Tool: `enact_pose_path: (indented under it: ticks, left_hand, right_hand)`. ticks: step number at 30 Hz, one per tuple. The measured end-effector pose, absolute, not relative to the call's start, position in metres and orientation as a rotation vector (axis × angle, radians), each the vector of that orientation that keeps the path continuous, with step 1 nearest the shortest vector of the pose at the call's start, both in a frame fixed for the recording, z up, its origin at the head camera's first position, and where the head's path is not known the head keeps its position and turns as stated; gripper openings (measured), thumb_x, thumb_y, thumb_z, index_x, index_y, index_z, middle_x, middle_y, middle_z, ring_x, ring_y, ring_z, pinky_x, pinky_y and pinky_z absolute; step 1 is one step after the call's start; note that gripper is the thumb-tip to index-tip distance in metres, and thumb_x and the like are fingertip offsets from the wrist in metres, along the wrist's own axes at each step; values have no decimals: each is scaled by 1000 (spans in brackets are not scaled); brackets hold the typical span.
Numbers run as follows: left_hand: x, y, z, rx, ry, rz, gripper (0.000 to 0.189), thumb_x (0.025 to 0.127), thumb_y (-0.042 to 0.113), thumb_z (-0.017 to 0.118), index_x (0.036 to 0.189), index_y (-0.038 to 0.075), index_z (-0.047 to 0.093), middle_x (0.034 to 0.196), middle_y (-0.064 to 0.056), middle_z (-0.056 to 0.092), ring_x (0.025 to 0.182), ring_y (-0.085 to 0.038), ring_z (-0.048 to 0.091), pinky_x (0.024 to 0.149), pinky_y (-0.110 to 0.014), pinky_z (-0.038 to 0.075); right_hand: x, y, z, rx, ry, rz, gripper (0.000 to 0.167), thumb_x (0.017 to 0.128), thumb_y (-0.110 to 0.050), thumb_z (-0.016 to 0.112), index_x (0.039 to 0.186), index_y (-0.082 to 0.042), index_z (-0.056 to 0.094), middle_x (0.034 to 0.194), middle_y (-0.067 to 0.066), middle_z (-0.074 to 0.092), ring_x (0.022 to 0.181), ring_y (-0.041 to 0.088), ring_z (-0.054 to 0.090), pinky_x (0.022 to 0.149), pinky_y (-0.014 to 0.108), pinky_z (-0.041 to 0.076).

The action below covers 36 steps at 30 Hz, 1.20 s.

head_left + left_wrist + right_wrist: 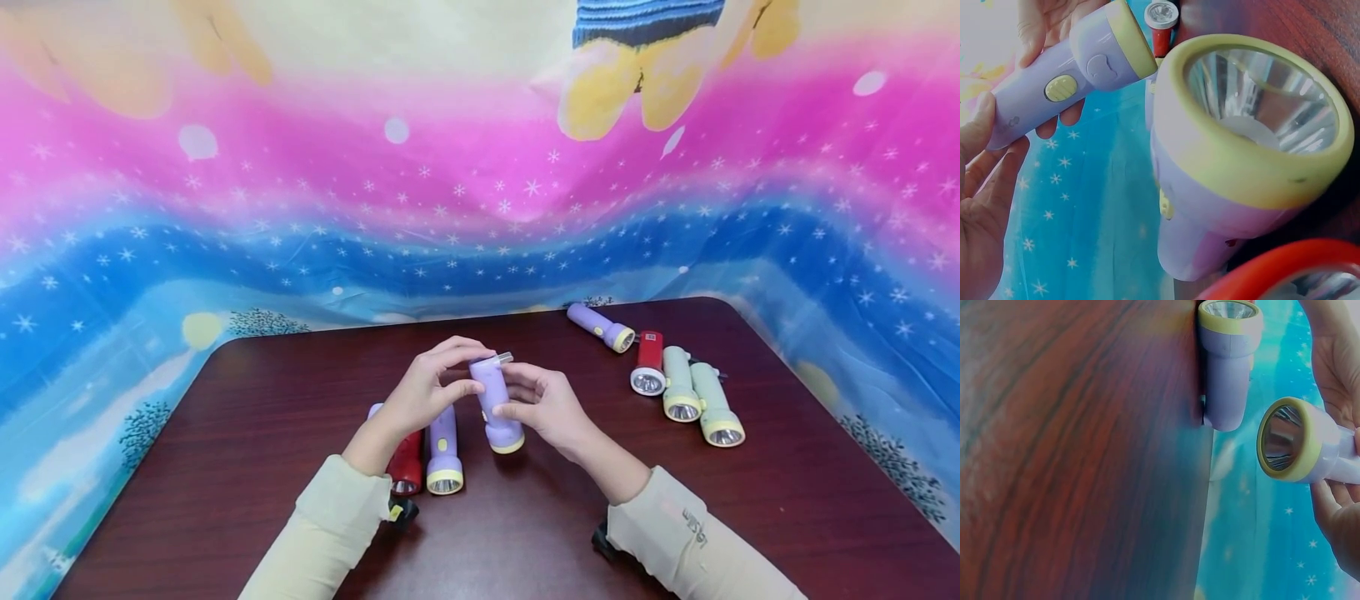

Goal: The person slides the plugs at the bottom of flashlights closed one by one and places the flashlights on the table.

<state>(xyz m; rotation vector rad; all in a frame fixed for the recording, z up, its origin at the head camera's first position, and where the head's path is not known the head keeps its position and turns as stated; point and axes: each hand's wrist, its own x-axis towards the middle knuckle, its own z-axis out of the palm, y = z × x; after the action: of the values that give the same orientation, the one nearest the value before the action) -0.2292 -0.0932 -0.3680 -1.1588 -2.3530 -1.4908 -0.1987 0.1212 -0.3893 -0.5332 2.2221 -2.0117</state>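
Note:
Both hands hold a lilac flashlight [489, 398] above the table, its yellow-rimmed head pointing down toward the person. My left hand [429, 387] pinches the tail end, thumb against the side. A short silver metal plug [504, 358] sticks out at that end. On the other side, my right hand [553, 410] grips the body between thumb and fingers. The left wrist view shows the held flashlight's yellow switch [1061, 89]. In the right wrist view, its lens [1282, 439] is visible. Beside the left forearm lie another lilac flashlight [444, 454] and a red flashlight [406, 462].
A lilac piece [374, 409] is mostly hidden behind the left wrist. At the table's right stand out a lilac flashlight [600, 327], a red one [648, 360] and two pale green ones [678, 377], lying in a row. A printed cloth [450, 183] hangs behind the dark wooden table [285, 433].

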Motion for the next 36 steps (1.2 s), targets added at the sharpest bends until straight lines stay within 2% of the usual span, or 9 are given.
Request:
enact_pose_path:
  ticks: [8,14,20,36]
  left_hand:
    - [-228,-93,-367,-1172,-2315,-1514,40,86,7,75,125,5,67,124,-11,63,116,-23,60,94,-34,57]
    - [-228,-94,-364,-1166,-2289,-1524,39,85,6,75,123,5,68,123,-11,64,115,-23,61,93,-39,57]
    - [-228,-95,-365,-1156,-2312,-1508,38,84,6,76,122,5,68,122,-10,64,115,-22,62,93,-32,57]
    - [-228,-96,-364,-1097,-2284,-1567,38,82,5,78,118,5,69,119,-11,67,110,-23,65,90,-36,58]
  right_hand:
    - [-199,121,-386,-531,2240,-1990,53,85,4,73,135,7,55,131,28,61,113,36,67,95,42,56]
    - [-199,120,-384,-521,2233,-1987,55,86,2,73,137,5,54,133,26,61,115,36,66,97,44,55]
    - [-198,119,-386,-528,2212,-2005,54,86,4,72,137,6,54,131,28,61,113,36,67,96,43,56]
    - [-200,116,-384,-514,2221,-2002,55,86,6,71,138,6,53,134,27,60,115,37,66,97,44,55]
